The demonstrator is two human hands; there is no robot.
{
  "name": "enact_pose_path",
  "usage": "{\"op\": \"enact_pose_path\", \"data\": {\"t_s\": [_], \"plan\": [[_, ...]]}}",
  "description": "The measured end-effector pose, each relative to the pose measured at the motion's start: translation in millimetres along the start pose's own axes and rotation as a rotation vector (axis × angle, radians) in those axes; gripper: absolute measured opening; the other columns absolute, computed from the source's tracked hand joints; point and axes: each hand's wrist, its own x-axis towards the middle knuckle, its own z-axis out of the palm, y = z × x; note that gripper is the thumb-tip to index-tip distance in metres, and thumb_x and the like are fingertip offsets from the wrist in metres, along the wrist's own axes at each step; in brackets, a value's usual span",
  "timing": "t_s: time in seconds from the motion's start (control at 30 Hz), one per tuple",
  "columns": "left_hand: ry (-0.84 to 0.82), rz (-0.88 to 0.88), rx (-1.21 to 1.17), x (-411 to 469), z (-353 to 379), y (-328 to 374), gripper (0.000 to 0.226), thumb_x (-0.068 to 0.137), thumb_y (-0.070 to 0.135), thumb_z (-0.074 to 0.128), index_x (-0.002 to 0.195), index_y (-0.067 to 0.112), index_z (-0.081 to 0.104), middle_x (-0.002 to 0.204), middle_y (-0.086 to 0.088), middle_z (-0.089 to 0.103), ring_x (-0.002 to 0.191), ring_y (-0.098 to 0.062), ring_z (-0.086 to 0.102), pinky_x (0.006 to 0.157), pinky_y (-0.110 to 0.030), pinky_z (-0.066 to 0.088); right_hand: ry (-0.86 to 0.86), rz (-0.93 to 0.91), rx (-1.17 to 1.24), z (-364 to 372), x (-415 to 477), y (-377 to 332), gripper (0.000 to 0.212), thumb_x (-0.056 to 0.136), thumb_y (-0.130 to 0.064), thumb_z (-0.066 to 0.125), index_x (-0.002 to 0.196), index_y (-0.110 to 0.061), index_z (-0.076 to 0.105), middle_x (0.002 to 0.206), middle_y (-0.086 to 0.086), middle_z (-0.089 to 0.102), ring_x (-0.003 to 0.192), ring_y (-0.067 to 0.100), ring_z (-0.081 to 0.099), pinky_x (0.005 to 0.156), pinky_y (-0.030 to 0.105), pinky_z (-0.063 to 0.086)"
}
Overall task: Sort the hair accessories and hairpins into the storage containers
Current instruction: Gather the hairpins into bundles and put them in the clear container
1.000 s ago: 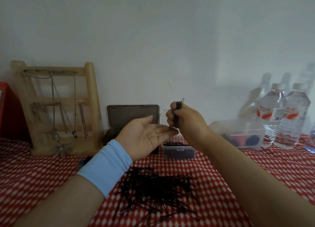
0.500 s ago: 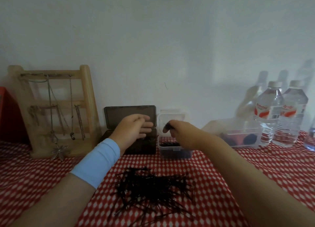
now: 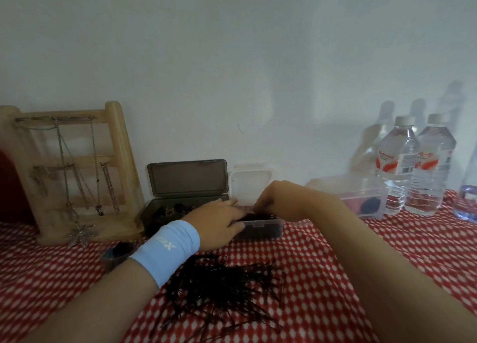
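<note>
A small clear box (image 3: 260, 230) holding black hairpins stands at the middle back of the table, its white lid (image 3: 251, 185) raised behind it. My left hand (image 3: 216, 221) holds the box's left end, thumb along the front lip and fingers over the back. My right hand (image 3: 278, 201) reaches down into the box from the right, fingertips curled on a bunch of hairpins (image 3: 258, 216) at the box's top. A loose pile of black hairpins (image 3: 224, 288) lies on the red checked cloth in front of the box.
An open dark grey box (image 3: 185, 180) with small dark accessories sits left of the clear box. A wooden jewellery stand (image 3: 121, 162) is at far left. A clear container (image 3: 361, 195) and two water bottles (image 3: 397, 167) stand at right. A dark hair tie (image 3: 118, 250) lies by my left wrist.
My right hand has lowered the bunch of hairpins from chest height into the small clear box. My left hand has turned over and come down onto the box's left end.
</note>
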Motion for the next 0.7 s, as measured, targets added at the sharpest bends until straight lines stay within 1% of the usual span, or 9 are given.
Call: {"op": "enact_pose_path", "data": {"t_s": [0.1, 0.17, 0.27, 0.33, 0.4, 0.47, 0.57, 0.63, 0.7], "plan": [[0.048, 0.015, -0.018, 1.2, 3.6, -2.2, 0.048, 0.098, 0.041, 0.038, 0.145, 0.034, 0.04, 0.151, 0.004, 0.041, 0.137, -0.018, 0.038, 0.116, -0.038, 0.028, 0.043, 0.008, 0.003, 0.2, 2.6, -2.2, 0.039, 0.096, -0.008, 0.051, 0.116, -0.031, 0.074, 0.118, -0.008, 0.072, 0.102, 0.012, 0.064, 0.097, 0.029, 0.049], [0.048, -0.018, -0.155, 0.7, 0.6, -0.5, 0.045, 0.097, 0.038, 0.043, 0.141, 0.03, 0.046, 0.141, 0.002, 0.051, 0.129, -0.019, 0.046, 0.11, -0.038, 0.036, 0.017, -0.011, -0.009, 1.8, 2.7, -6.6, 0.039, 0.097, -0.01, 0.05, 0.122, -0.031, 0.071, 0.119, -0.006, 0.071, 0.101, 0.013, 0.064, 0.094, 0.029, 0.05], [0.085, -0.065, -0.347, -6.3, -5.4, 2.6, 0.048, 0.099, 0.032, 0.049, 0.146, 0.03, 0.04, 0.142, 0.004, 0.048, 0.13, -0.014, 0.046, 0.109, -0.029, 0.035, -0.003, -0.015, -0.044, 0.3, 0.1, -11.1, 0.038, 0.098, -0.009, 0.05, 0.126, -0.026, 0.069, 0.121, -0.005, 0.071, 0.106, 0.014, 0.065, 0.095, 0.03, 0.05], [0.215, -0.061, -0.364, -16.8, -10.2, 1.0, 0.046, 0.099, 0.027, 0.05, 0.145, 0.029, 0.042, 0.139, 0.009, 0.049, 0.128, -0.007, 0.044, 0.107, -0.023, 0.033, 0.049, -0.002, -0.031, -7.5, -2.3, -15.3, 0.043, 0.095, -0.002, 0.049, 0.126, -0.024, 0.069, 0.121, -0.007, 0.071, 0.109, 0.011, 0.065, 0.1, 0.029, 0.049], [0.364, -0.029, -0.356, -29.3, -14.0, -2.3, 0.032, 0.099, 0.021, 0.05, 0.129, 0.028, 0.058, 0.124, 0.014, 0.057, 0.116, 0.0, 0.049, 0.101, -0.022, 0.039, 0.096, -0.025, 0.022, -17.5, -7.9, -26.7, 0.037, 0.093, -0.003, 0.054, 0.115, -0.027, 0.073, 0.112, -0.01, 0.073, 0.104, 0.008, 0.065, 0.097, 0.027, 0.051], [0.413, -0.02, -0.35, -43.2, -15.1, -5.9, 0.022, 0.097, 0.019, 0.053, 0.111, 0.029, 0.067, 0.108, 0.017, 0.061, 0.1, 0.005, 0.053, 0.087, -0.019, 0.042, 0.05, -0.087, 0.051, -23.6, -15.6, -44.4, 0.028, 0.09, -0.011, 0.061, 0.102, -0.03, 0.077, 0.103, -0.011, 0.074, 0.095, 0.009, 0.067, 0.09, 0.026, 0.053], [0.174, -0.02, -0.389, -64.7, -15.2, -2.5, 0.023, 0.093, 0.038, 0.059, 0.115, 0.037, 0.064, 0.111, 0.02, 0.06, 0.096, 0.009, 0.055, 0.084, -0.015, 0.044, -0.225, -0.116, 0.006, -21.4, -25.2, -68.1, 0.026, 0.085, -0.02, 0.068, 0.105, -0.034, 0.076, 0.1, -0.01, 0.073, 0.087, 0.011, 0.069, 0.085, 0.032, 0.058], [-0.082, -0.012, -0.376, -76.1, -8.6, 1.1, 0.057, 0.082, 0.061, 0.063, 0.134, 0.042, 0.048, 0.133, 0.019, 0.048, 0.118, 0.007, 0.046, 0.104, -0.022, 0.039, -0.425, -0.051, -0.135, -14.7, -27.4, -78.9, 0.041, 0.08, -0.034, 0.076, 0.12, -0.035, 0.069, 0.116, -0.009, 0.068, 0.1, 0.015, 0.066, 0.091, 0.038, 0.056], [-0.23, -0.021, -0.239, -82.9, 0.3, 4.4, 0.099, 0.068, 0.079, 0.061, 0.15, 0.04, 0.022, 0.154, 0.017, 0.024, 0.139, -0.004, 0.024, 0.118, -0.033, 0.024, -0.554, 0.038, -0.324, -11.3, -30.5, -85.0, 0.065, 0.072, -0.047, 0.082, 0.132, -0.033, 0.06, 0.131, -0.007, 0.059, 0.114, 0.018, 0.058, 0.097, 0.034, 0.047]]}}
